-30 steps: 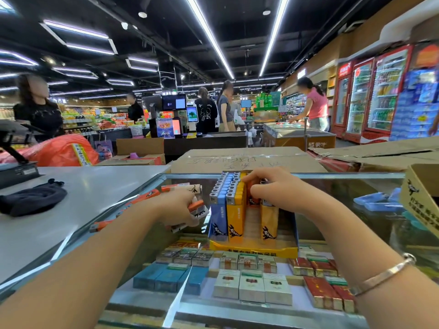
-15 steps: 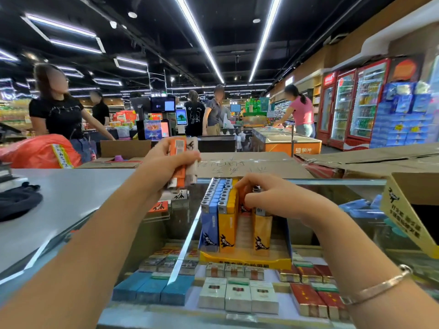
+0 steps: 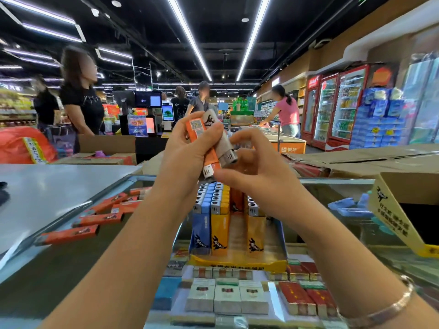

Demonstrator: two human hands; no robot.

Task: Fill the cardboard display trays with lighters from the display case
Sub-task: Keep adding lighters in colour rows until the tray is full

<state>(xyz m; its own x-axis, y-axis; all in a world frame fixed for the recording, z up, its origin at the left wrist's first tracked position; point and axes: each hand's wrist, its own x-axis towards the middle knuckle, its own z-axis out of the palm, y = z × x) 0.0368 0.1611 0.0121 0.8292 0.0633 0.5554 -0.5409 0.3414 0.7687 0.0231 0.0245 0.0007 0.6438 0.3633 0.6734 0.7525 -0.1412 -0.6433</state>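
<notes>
Nearest us, under the glass counter (image 3: 332, 184), rows of cigarette packs (image 3: 226, 298) lie flat: white ones in the middle, red ones to the right, blue ones to the left. A metal bangle (image 3: 389, 307) sits on our right wrist.

Just behind the packs stands the tray (image 3: 240, 262), yellow-fronted, on the glass top. It is partly filled: a blue row (image 3: 202, 224) of lighters on its left, a yellow row (image 3: 219, 224) touching it, then a gap, then a short yellow row (image 3: 256, 224) on the right. All stand upright, metal caps up.

Above the tray our left hand (image 3: 183, 160) grasps two lighters together, tilted, caps down and toward the right: an orange lighter (image 3: 202, 143) and a grey lighter (image 3: 221, 141), side by side and touching. Our right hand (image 3: 254, 167) is at their cap ends; thumb and forefinger are curled close around the grey cap, and we cannot tell whether they actually pinch it.

To the left, loose orange lighters (image 3: 99, 219) lie flat on the counter, scattered, some touching. At the right edge stands a cardboard box (image 3: 389, 210) with a printed flap.

Further back: flattened cardboard (image 3: 356, 157), a red bag (image 3: 21, 143) at far left, a person in a black shirt (image 3: 82, 103), checkout screens (image 3: 148, 98), a person in a pink shirt (image 3: 286, 110), and drink fridges (image 3: 337, 108) along the right wall.
</notes>
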